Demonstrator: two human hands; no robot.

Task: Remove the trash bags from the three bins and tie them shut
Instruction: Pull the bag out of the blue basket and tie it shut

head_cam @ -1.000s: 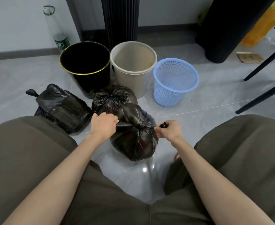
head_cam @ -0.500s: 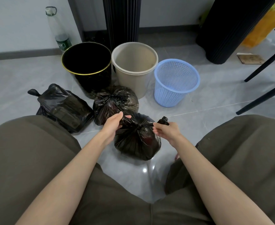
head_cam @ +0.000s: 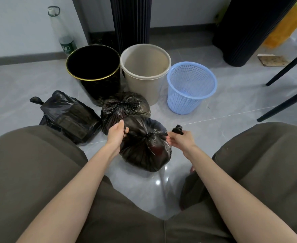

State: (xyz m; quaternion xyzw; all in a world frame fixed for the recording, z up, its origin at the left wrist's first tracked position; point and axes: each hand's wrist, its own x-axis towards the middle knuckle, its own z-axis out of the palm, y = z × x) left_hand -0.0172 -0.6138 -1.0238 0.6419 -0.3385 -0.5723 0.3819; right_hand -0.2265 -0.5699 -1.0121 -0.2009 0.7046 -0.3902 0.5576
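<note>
the nearest trash bag (head_cam: 145,148) sits on the floor (head_cam: 214,116) between the knees; left hand (head_cam: 116,133) fingers pinch one knot tail; right hand (head_cam: 180,140) pinches the other; three bins (head_cam: 145,74) stand behind.

We record three bins in a row at upper centre of the frame: a black bin (head_cam: 93,67), a beige bin (head_cam: 145,67) and a blue basket (head_cam: 191,86), all unlined. Below them three black bags lie on the grey floor (head_cam: 21,95): a knotted bag (head_cam: 68,116) at left, a gathered bag (head_cam: 125,107) at centre, and the nearest bag (head_cam: 144,146). The left hand (head_cam: 117,133) and right hand (head_cam: 180,140) each pinch a twisted end of its neck, pulled apart.
</note>
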